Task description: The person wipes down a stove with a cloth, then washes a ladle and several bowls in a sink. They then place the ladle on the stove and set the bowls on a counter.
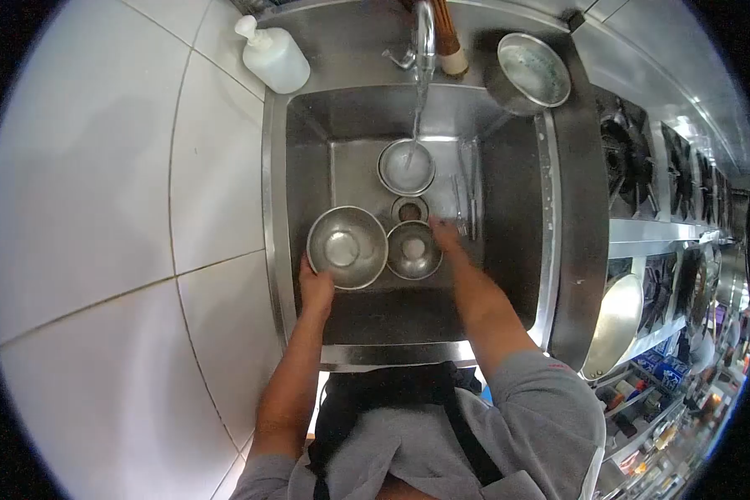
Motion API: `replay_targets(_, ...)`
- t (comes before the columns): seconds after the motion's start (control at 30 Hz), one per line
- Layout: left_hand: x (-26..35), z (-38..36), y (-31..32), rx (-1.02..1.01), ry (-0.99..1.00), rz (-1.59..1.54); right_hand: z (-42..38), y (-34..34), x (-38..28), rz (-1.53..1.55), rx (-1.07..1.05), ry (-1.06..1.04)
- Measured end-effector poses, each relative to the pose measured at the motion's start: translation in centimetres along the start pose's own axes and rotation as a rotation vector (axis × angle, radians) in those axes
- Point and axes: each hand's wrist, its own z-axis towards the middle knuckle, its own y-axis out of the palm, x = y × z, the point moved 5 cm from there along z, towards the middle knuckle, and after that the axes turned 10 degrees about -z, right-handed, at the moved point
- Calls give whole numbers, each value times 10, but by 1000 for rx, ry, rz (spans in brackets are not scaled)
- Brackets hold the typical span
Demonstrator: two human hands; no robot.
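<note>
My left hand (315,289) grips the lower left rim of a large metal bowl (357,265), thumb over the edge, inside the sink (308,321). My right hand (446,234) is closed at the upper right rim of a smaller metal bowl (414,265) beside it; its fingers are partly hidden. Both bowls face up, with light glinting off their bottoms. Behind them, a third metal bowl (392,182) sits under the running stream from the faucet (426,42) and holds water. The drain (409,209) lies between it and the smaller bowl.
Long thin metal utensils (472,200) lie along the sink's right side. A white pump bottle (279,62) stands at the back left, a stick brush (452,54) behind the faucet. Another metal bowl (533,71) rests on the back right corner. Stove burners (625,158) are at right.
</note>
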Motion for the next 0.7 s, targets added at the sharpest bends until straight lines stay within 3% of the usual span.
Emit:
replay_targets(0.03,-2,-5,-1,2,-32,5,17,0,-10,49,-18,44)
replay_targets(0.1,12,-25,2,15,-102,5,39,-2,-43,68,253,-8)
replay_targets(0.2,1,-29,-8,38,-137,49,99,25,-53,233,187,87)
replay_targets(0.27,-13,-23,-19,55,-120,105,79,13,-102,915,-56,203)
replay_targets(0.3,-20,-22,-25,42,-90,115,136,40,-56,906,-68,214)
replay_targets(0.37,-24,-24,-28,29,-65,122,238,96,-9,47,-21,-410)
replay_targets(0.43,-17,-22,-23,50,-122,114,179,39,-43,131,-67,-382)
replay_targets(0.5,-10,-22,-18,34,-85,86,78,-27,-87,416,-117,-32)
replay_targets(0.53,-7,-22,-16,25,-52,66,93,-19,-44,412,-109,-40)
replay_targets(0.6,-4,-22,-14,48,-55,26,119,10,6,-151,-143,-635)
replay_targets(0.63,-3,-24,-14,73,-67,-1,71,-24,-6,-160,-131,-639)
replay_targets(0.7,-17,-19,-19,28,-68,-88,-8,-69,-54,-12,-435,-162)
